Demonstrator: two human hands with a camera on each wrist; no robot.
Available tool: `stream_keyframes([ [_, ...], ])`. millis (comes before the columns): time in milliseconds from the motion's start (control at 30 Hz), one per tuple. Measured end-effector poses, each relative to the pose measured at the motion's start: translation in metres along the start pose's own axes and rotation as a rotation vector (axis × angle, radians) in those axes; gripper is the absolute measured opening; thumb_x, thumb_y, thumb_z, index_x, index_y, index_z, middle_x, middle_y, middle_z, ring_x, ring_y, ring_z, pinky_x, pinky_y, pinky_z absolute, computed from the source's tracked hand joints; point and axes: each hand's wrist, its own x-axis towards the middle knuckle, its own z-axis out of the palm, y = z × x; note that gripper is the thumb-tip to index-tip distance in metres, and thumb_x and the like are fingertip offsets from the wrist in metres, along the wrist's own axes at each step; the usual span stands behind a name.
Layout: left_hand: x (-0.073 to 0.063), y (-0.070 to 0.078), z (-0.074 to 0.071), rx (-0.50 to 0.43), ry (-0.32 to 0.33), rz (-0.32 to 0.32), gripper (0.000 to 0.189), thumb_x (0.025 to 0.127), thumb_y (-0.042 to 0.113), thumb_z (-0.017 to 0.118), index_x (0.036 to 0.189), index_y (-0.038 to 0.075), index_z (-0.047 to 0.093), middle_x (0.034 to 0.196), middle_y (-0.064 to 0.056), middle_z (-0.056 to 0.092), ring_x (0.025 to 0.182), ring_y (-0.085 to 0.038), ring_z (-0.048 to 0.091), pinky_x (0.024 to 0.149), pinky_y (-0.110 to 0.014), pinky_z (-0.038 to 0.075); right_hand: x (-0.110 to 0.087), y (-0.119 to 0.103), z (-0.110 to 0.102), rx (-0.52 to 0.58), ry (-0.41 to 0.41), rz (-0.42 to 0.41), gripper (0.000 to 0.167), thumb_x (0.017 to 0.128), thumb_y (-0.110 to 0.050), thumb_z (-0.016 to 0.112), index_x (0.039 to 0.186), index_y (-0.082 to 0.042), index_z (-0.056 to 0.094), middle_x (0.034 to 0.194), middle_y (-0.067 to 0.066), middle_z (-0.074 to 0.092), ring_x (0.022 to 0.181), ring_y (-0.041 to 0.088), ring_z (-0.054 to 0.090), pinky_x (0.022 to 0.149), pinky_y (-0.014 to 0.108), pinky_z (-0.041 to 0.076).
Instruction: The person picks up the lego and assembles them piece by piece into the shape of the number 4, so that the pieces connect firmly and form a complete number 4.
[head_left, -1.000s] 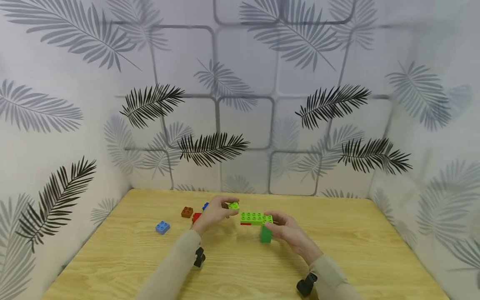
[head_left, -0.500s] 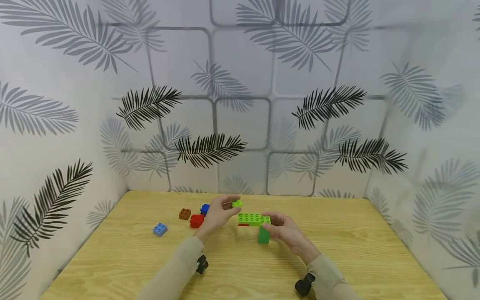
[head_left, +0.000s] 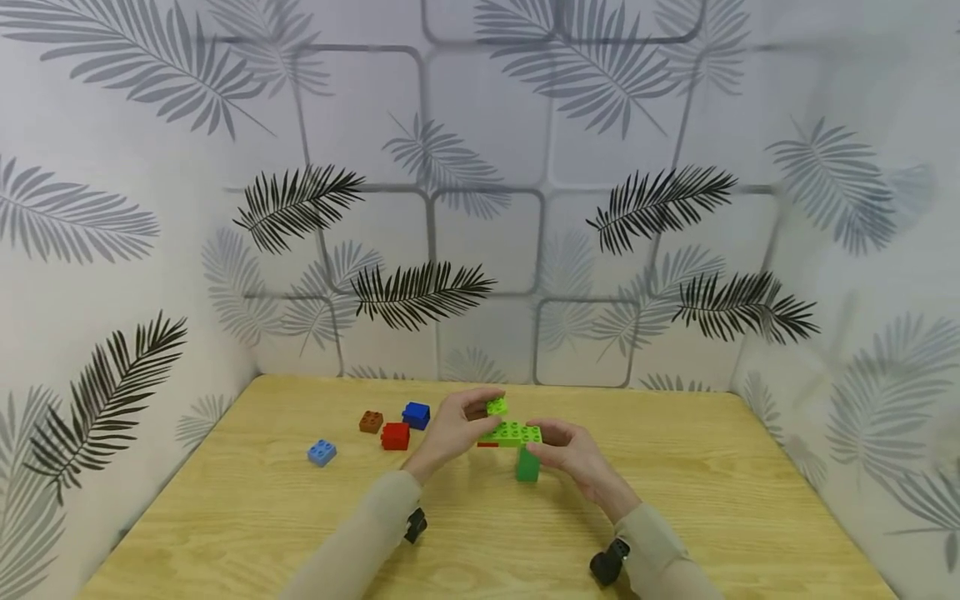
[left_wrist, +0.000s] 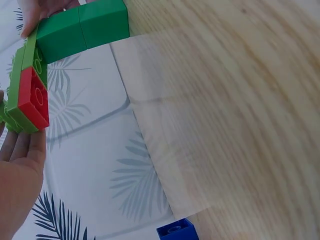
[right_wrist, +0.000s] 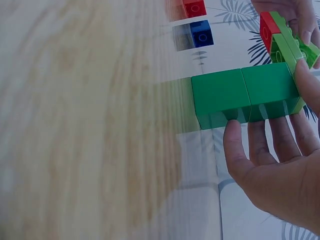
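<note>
My left hand pinches a small lime-green toy brick just over the left part of a long, studded lime-green brick. The long brick lies across the top of a column of two dark green bricks and juts out to the left. Beneath its jutting end, a red brick shows in the left wrist view. With thumb on top and fingers along the green column, my right hand grips this structure from the right, and the column stands upright on the table.
On the wooden table, loose bricks lie to the left: a dark blue one, a red one, a brown one and a light blue one. A leaf-patterned backdrop rises behind and at both sides.
My left hand has moved right with the small lime-green brick, from beside the long brick to over its left part. My right hand has stayed on the structure.
</note>
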Motion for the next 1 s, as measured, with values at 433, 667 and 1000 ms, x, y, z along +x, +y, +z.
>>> stream_keyframes([
  [433, 0.011, 0.011, 0.018, 0.254, -0.093, 0.086, 0.041, 0.097, 0.017, 0.061, 0.138, 0.017, 0.058, 0.132, -0.001, 0.062, 0.101, -0.016, 0.061, 0.076, -0.035, 0.056, 0.006, 0.003, -0.005, 0.001, -0.038, -0.018, 0.056, 0.09, -0.023, 0.072, 0.14, -0.005, 0.053, 0.139, 0.018, 0.055, 0.12, 0.024, 0.059, 0.098, 0.041, 0.051],
  [667, 0.014, 0.014, 0.025, 0.354, -0.176, 0.154, 0.042, 0.095, 0.015, 0.066, 0.136, 0.009, 0.059, 0.133, -0.006, 0.063, 0.121, -0.019, 0.058, 0.101, -0.041, 0.049, 0.007, 0.004, -0.007, -0.002, -0.073, -0.06, 0.055, 0.091, -0.022, 0.072, 0.139, -0.004, 0.054, 0.137, 0.018, 0.058, 0.121, 0.026, 0.059, 0.101, 0.041, 0.05],
  [1000, 0.013, 0.018, 0.029, 0.46, -0.222, 0.187, 0.038, 0.092, 0.015, 0.07, 0.13, 0.011, 0.065, 0.127, -0.004, 0.067, 0.118, -0.018, 0.061, 0.096, -0.032, 0.052, 0.003, 0.003, -0.01, -0.024, -0.085, -0.06, 0.053, 0.089, -0.022, 0.073, 0.137, -0.004, 0.057, 0.132, 0.014, 0.062, 0.119, 0.025, 0.06, 0.103, 0.043, 0.048],
])
